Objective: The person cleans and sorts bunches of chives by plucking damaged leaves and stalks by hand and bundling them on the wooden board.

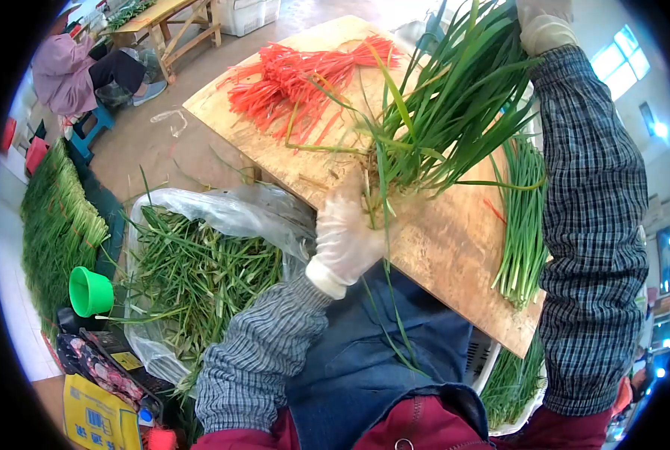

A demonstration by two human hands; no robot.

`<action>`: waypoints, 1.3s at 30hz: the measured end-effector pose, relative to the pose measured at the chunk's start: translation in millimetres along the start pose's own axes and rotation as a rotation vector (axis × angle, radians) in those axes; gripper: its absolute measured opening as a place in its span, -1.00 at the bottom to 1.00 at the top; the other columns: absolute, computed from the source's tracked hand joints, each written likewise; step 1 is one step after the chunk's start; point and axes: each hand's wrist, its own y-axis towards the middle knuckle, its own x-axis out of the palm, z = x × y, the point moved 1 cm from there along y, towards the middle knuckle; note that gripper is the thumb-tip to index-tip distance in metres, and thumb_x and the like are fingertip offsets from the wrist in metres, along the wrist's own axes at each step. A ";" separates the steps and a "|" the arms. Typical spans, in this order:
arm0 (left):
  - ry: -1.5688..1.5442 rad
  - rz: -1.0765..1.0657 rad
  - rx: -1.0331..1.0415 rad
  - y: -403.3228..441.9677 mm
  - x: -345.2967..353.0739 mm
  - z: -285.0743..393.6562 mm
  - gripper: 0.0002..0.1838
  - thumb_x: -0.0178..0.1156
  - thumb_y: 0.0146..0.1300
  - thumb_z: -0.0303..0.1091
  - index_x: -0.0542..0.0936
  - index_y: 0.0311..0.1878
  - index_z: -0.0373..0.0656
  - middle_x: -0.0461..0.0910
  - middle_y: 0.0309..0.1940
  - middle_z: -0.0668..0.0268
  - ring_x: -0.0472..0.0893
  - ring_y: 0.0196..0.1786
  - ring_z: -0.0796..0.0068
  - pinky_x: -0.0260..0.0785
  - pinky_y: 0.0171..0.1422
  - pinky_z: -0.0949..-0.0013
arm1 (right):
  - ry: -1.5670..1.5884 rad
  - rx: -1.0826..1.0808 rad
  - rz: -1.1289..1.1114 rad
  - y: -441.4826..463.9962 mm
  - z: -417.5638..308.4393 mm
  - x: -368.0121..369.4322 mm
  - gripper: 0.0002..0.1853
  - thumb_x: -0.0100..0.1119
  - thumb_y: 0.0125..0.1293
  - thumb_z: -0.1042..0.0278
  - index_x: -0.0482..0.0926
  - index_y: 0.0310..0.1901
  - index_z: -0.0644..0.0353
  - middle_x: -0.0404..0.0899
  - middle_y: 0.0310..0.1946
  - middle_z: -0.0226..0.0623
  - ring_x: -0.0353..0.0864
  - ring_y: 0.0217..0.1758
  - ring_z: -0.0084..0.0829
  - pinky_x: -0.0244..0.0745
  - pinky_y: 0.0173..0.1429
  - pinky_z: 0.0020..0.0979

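A loose bunch of green chives (pixel 455 105) slants across the wooden board, its leaf ends up at the right and its root ends toward me. My right hand (pixel 542 26), in a pale glove and partly cut off by the frame edge, is closed around the leafy end. Against the root ends is my left hand (pixel 350 232), also gloved; its fingers are smeared by motion, so their grip is unclear. Long loose leaves hang below it over my blue apron (pixel 395 330). A neat bundle of chives (pixel 522 225) lies along the board's right side.
Red plastic ties (pixel 297 79) are heaped on the far part of the board (pixel 455 262). A plastic-lined container of leaf scraps (pixel 200 262) stands left, beside a green cup (pixel 91 291). Stacked chives (pixel 57 225) lie farther left. A seated person (pixel 68 71) is behind.
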 end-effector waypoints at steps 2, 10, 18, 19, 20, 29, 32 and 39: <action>-0.244 -0.061 -0.070 12.4 10.4 7.6 -0.23 0.34 -0.03 -0.19 0.22 0.19 -0.30 0.47 -0.08 0.13 0.46 -0.01 0.22 0.34 0.07 0.23 | -0.101 -0.045 -0.041 -1.7 -0.4 0.0 -0.87 0.08 0.05 0.46 0.65 -0.43 0.10 0.61 -0.47 -0.25 0.63 -0.36 -0.27 0.53 -0.29 -0.32; -1.376 0.196 -0.098 49.2 75.9 18.9 -0.53 0.17 0.16 -0.41 0.26 0.12 -0.26 0.47 -0.10 0.24 0.47 -0.06 0.40 0.35 0.05 0.36 | -0.095 0.026 -0.114 6.3 2.8 16.1 -0.86 0.07 0.07 0.39 0.65 -0.45 0.01 0.61 -0.48 -0.32 0.63 -0.36 -0.38 0.48 -0.37 -0.37; -1.141 0.221 -0.326 57.2 43.4 0.6 -0.67 0.15 0.12 -0.59 0.45 0.00 -0.31 0.55 -0.25 0.34 0.50 -0.26 0.60 0.35 -0.17 0.54 | -0.339 -0.091 -0.130 0.4 15.3 27.5 -0.87 0.08 0.05 0.38 0.64 -0.47 -0.06 0.62 -0.46 -0.39 0.63 -0.31 -0.43 0.46 -0.35 -0.41; -1.168 0.252 -0.320 57.6 35.7 -0.6 -0.67 0.14 0.12 -0.59 0.44 0.00 -0.31 0.55 -0.25 0.33 0.50 -0.26 0.60 0.35 -0.18 0.54 | -0.320 -0.112 -0.107 -3.7 19.6 19.7 -0.88 0.09 0.05 0.37 0.64 -0.48 -0.06 0.62 -0.46 -0.41 0.62 -0.30 -0.44 0.46 -0.33 -0.42; -1.193 0.285 -0.316 57.5 26.7 -0.4 -0.66 0.13 0.13 -0.60 0.44 0.01 -0.31 0.55 -0.25 0.33 0.50 -0.27 0.60 0.35 -0.19 0.54 | -0.274 -0.097 -0.079 -4.4 23.8 17.6 -0.88 0.09 0.06 0.37 0.64 -0.46 -0.05 0.62 -0.45 -0.40 0.62 -0.29 -0.44 0.46 -0.32 -0.42; -1.050 0.266 -0.234 49.5 -59.9 11.6 -0.74 0.18 0.09 -0.53 0.50 -0.12 -0.34 0.56 -0.36 0.31 0.49 -0.37 0.64 0.31 -0.33 0.59 | 0.292 0.146 -0.035 -11.7 23.2 15.0 -0.87 0.08 0.11 0.35 0.62 -0.34 0.06 0.60 -0.35 -0.28 0.58 -0.26 -0.40 0.42 -0.21 -0.43; -0.892 0.311 -0.135 39.2 -94.0 10.3 -0.66 0.14 0.11 -0.52 0.44 0.00 -0.36 0.54 -0.36 0.34 0.45 -0.38 0.67 0.29 -0.34 0.59 | 0.600 0.263 -0.079 -16.9 17.2 18.5 -0.85 0.07 0.13 0.35 0.61 -0.30 0.10 0.60 -0.32 -0.25 0.56 -0.24 -0.39 0.41 -0.18 -0.43; -0.472 0.224 -0.200 -7.4 -191.0 22.4 -0.60 0.06 0.12 -0.60 0.40 0.09 -0.33 0.56 -0.29 0.29 0.49 -0.33 0.63 0.34 -0.28 0.56 | 1.299 0.550 -0.303 -49.4 -27.3 36.2 -0.80 0.06 0.18 0.34 0.59 -0.20 0.19 0.58 -0.25 -0.16 0.53 -0.21 -0.36 0.38 -0.10 -0.44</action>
